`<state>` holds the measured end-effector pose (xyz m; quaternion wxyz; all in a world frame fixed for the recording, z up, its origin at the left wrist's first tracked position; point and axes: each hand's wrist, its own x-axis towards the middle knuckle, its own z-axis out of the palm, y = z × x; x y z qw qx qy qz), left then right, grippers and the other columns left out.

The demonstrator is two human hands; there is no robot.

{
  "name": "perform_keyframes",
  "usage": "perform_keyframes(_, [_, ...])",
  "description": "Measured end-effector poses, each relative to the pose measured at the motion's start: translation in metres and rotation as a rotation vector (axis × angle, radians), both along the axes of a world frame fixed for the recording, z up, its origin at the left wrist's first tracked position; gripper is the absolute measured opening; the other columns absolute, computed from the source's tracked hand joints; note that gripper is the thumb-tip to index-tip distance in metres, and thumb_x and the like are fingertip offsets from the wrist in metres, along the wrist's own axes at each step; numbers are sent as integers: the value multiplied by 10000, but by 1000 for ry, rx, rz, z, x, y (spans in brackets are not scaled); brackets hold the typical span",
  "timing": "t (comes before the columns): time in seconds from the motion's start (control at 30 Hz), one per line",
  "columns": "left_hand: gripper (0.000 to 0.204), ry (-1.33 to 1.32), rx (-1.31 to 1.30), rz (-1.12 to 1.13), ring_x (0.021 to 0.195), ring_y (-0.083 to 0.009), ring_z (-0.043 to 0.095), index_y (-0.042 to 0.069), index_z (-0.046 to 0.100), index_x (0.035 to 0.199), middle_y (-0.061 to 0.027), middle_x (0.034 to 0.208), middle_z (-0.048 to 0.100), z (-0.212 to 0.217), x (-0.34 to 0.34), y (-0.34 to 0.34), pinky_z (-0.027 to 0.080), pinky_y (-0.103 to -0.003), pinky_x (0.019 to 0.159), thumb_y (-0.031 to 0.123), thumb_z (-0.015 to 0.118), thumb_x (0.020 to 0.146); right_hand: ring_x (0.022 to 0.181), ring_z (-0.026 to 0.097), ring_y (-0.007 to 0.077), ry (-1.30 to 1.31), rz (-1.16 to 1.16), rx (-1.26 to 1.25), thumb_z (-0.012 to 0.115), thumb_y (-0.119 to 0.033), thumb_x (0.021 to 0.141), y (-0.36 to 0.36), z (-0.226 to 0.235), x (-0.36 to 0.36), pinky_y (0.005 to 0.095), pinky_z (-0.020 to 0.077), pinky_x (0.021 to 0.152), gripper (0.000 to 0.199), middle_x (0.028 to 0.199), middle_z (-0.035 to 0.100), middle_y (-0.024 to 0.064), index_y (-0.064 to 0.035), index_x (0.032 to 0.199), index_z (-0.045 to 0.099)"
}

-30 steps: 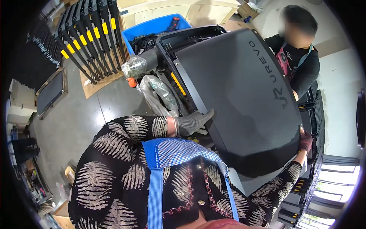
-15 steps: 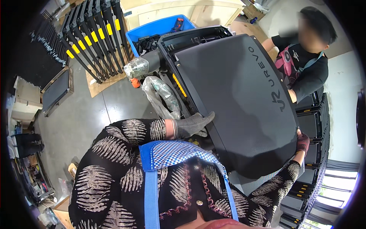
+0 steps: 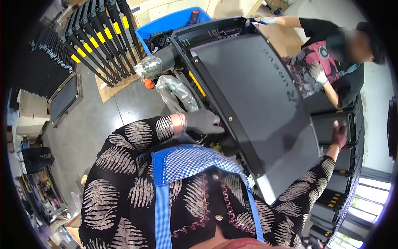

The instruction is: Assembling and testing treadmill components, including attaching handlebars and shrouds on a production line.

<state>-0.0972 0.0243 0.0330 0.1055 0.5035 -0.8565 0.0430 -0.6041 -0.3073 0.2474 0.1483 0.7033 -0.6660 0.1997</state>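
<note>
A walking pad treadmill (image 3: 265,93) lies slantwise before me, with a dark grey running belt and a black side rail (image 3: 230,120) with screws along its left. My left hand (image 3: 201,122), in a grey glove, is at the outer side of this rail. Its fingers are curled, and what they hold, if anything, is hidden; a small red spot shows by the fingertips. Off the pad's right edge, my right hand (image 3: 339,135), in a dark red glove, is raised with fingers apart and holds nothing. Plastic wrap (image 3: 179,93) covers parts left of the rail.
A co-worker (image 3: 331,62) stands beyond the right side, one gloved hand (image 3: 265,20) at the pad's far corner. Behind stands a blue bin (image 3: 145,35) of black parts. Black frames with yellow labels (image 3: 97,41) lean at far left; stacked pads (image 3: 333,166) line the right.
My right hand has let go of the pad's right edge and moved outward. My left hand's fingers have curled and drawn back from the rail. The co-worker has moved right, reaching to the far corner.
</note>
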Motion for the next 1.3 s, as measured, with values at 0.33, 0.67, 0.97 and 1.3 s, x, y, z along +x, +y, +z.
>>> perform_keyframes(0.33, [252, 174, 442, 378, 778, -328, 648, 107, 682, 867, -147, 792, 662, -137, 133, 41, 487, -462, 715, 257, 483, 828, 1035, 554, 174, -441, 369, -67, 572, -332, 919, 97, -29, 39, 307, 420, 915, 456, 1148, 589, 86, -53, 1275, 512])
perform_keyframes(0.67, [230, -332, 572, 483, 944, -285, 641, 175, 712, 941, -126, 949, 676, -171, 129, 10, 492, -419, 809, 199, 508, 836, 1020, 575, 204, -1034, 312, 57, 507, -423, 935, 343, -124, 101, 354, 454, 908, 522, 1117, 596, 112, 5, 1235, 505])
perform_keyframes(0.97, [255, -246, 612, -33, 1009, -277, 619, 171, 688, 1029, -109, 1036, 660, -142, 122, -6, 473, -408, 869, 232, 486, 885, 921, 606, 210, -1173, 31, 24, 489, -501, 916, 474, -148, 186, 346, 487, 836, 585, 1072, 621, 114, 22, 1174, 531])
perform_keyframes(1.3, [280, -235, 728, -266, 1053, -284, 590, 169, 653, 1090, -138, 1084, 624, -161, 148, -21, 471, -399, 871, 222, 461, 894, 802, 620, 180, -1485, -83, 193, 452, -443, 952, 560, -257, 266, 313, 511, 726, 476, 957, 644, 94, -10, 1108, 573])
